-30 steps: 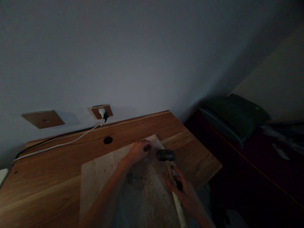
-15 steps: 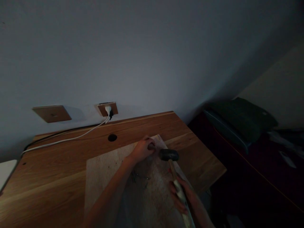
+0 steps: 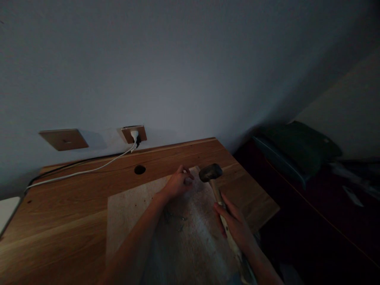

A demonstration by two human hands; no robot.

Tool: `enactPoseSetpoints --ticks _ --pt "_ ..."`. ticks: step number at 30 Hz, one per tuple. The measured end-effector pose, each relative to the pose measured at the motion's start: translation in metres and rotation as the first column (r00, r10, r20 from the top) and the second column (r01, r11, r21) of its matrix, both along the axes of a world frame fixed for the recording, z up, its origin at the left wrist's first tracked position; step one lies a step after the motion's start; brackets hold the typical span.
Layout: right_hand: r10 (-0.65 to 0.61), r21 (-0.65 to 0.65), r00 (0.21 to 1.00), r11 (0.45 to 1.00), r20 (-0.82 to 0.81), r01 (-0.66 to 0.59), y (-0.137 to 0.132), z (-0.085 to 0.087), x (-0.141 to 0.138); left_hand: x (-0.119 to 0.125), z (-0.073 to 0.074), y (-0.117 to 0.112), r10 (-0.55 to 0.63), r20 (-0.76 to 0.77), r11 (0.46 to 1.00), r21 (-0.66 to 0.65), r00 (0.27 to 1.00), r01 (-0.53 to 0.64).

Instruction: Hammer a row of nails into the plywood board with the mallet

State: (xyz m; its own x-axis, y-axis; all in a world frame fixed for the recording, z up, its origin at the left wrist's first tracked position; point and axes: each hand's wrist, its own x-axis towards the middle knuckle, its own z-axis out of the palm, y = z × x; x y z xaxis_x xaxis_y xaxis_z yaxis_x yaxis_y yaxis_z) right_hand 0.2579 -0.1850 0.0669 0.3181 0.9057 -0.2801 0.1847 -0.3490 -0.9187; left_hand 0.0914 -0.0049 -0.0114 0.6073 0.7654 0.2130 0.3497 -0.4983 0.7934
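Note:
My right hand [image 3: 233,221] is wrapped around the pale handle of a mallet [image 3: 211,173]. Its dark head is raised over the right edge of a light wooden board [image 3: 124,221]. Close to the board's far right corner, my left hand [image 3: 179,182] rests with thumb and fingers pinched together. Whatever is between those fingertips is too small and dark to make out. Thin metal pieces that look like nails [image 3: 181,218] lie loose on the board beside my left forearm. A few small dark dots mark the board left of that wrist.
Beneath the board is a wooden table [image 3: 74,202] with a round cable hole [image 3: 139,169]. A white cable [image 3: 89,172] and a black one run along its back to a wall socket [image 3: 134,134]. Green cushions [image 3: 299,150] lie to the right, and a white object [image 3: 8,209] sits at far left.
The mallet head has risen and tilted back, and my right hand has moved up with it. My left hand stays at the board's corner.

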Motion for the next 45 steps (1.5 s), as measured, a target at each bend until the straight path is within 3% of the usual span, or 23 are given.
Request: enactPoseSetpoints --ticks 3,9,14,23,28,45 --pt "0.023 0.012 0.999 1.0 0.036 -0.024 0.003 0.0 -0.003 0.001 -0.002 0.0 0.039 0.01 0.999 -0.011 0.999 -0.039" --pt "0.074 0.002 0.993 0.997 0.092 -0.075 -0.001 -0.023 -0.004 -0.001 -0.001 0.0 -0.016 0.028 1.0 -0.017 0.999 0.017" --pt "0.096 0.015 0.972 0.995 0.213 -0.101 -0.002 -0.033 0.0 -0.001 0.002 -0.001 0.03 0.006 0.999 -0.022 1.0 -0.029" --pt "0.122 0.032 0.917 0.989 0.38 -0.144 -0.004 -0.032 0.003 0.001 -0.002 0.0 0.016 -0.003 0.999 -0.033 1.0 -0.016" --pt "0.213 -0.014 0.894 0.974 0.393 -0.226 -0.002 -0.031 0.0 0.0 -0.001 0.0 0.009 -0.008 1.0 -0.026 1.0 -0.009" --pt "0.136 0.025 0.882 0.986 0.451 -0.165 -0.006 -0.028 -0.005 -0.001 0.002 0.0 0.011 -0.017 1.0 -0.006 1.0 -0.012"
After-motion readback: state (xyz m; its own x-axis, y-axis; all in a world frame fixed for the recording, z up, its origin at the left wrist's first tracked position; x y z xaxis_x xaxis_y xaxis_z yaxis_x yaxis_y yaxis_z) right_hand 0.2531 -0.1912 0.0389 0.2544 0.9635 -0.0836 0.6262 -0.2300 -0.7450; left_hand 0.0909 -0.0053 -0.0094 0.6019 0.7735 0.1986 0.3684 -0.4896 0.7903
